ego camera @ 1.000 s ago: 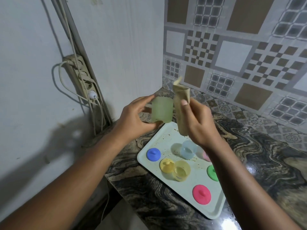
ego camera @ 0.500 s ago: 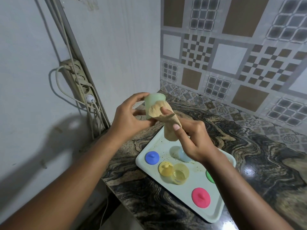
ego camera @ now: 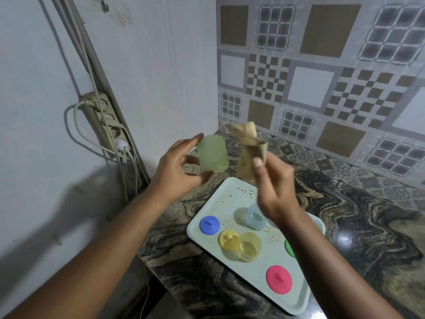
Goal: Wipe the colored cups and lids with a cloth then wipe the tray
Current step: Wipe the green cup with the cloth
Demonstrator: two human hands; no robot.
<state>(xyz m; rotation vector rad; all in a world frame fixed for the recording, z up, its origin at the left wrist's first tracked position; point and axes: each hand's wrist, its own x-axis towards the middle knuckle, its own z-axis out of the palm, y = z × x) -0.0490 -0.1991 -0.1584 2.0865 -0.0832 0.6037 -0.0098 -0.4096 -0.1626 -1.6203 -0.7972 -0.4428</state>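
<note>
Nearest on the pale tray (ego camera: pixel 296 302) lies the pink lid (ego camera: pixel 279 282), then the yellow cup (ego camera: pixel 249 247) tipped on its side against the yellow lid (ego camera: pixel 227 239), with the blue lid (ego camera: pixel 209 224) to their left and a green lid (ego camera: pixel 289 247) mostly hidden behind the right forearm. Further back stands the blue cup (ego camera: pixel 255 217), partly covered by the right wrist. The tray's far half shows brown specks, so by my judgement the tray wipe is not yet done. Above the tray's far edge, the right hand (ego camera: pixel 274 191) is closed around the tan cloth (ego camera: pixel 250 150), which sticks up past the fingers and is blurred. Just beside it, apart from the cloth, the left hand (ego camera: pixel 178 171) grips the green cup (ego camera: pixel 212 154) between thumb and fingers. Judging by this, 1 cup is in hand and the 2 cups and 4 visible lids on the tray may remain; I cannot tell which are already clean.
</note>
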